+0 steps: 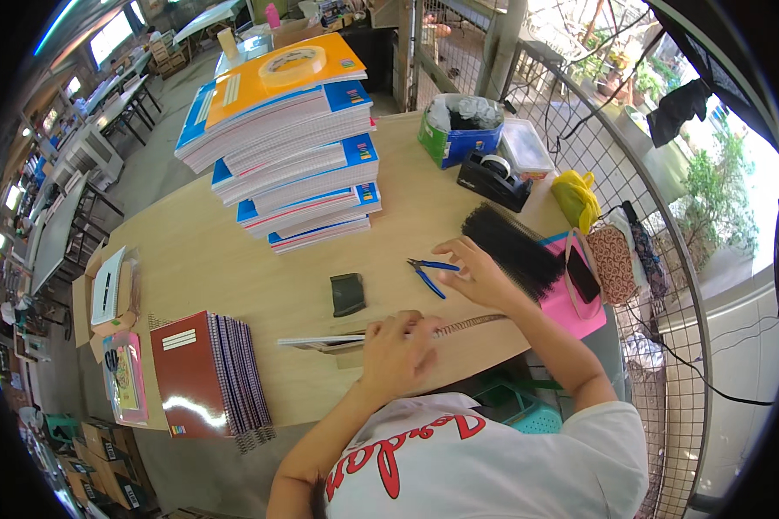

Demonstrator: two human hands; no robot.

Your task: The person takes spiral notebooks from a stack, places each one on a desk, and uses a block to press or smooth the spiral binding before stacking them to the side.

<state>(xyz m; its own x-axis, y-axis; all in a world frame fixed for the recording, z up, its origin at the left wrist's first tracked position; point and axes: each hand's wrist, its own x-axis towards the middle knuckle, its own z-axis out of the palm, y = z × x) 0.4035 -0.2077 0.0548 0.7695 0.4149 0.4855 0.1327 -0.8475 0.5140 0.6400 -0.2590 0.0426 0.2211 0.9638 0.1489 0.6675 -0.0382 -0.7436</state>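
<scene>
Pliers point(427, 275) with blue handles spread open over our tabletop point(173, 259), one handle meeting our right hand point(474, 272); its fingers curl loosely, but we cannot tell whether they grip. Our left hand point(400, 350) bends its fingers over a spiral-bound notebook point(325, 341) at the near edge.

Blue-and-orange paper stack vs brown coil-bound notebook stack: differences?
The paper stack stands taller than the notebook stack. A pale tape roll tops the paper stack, not the notebook stack. The paper stack shows white page edges, the notebook stack dark coils. Both rest on the wood table.
</scene>
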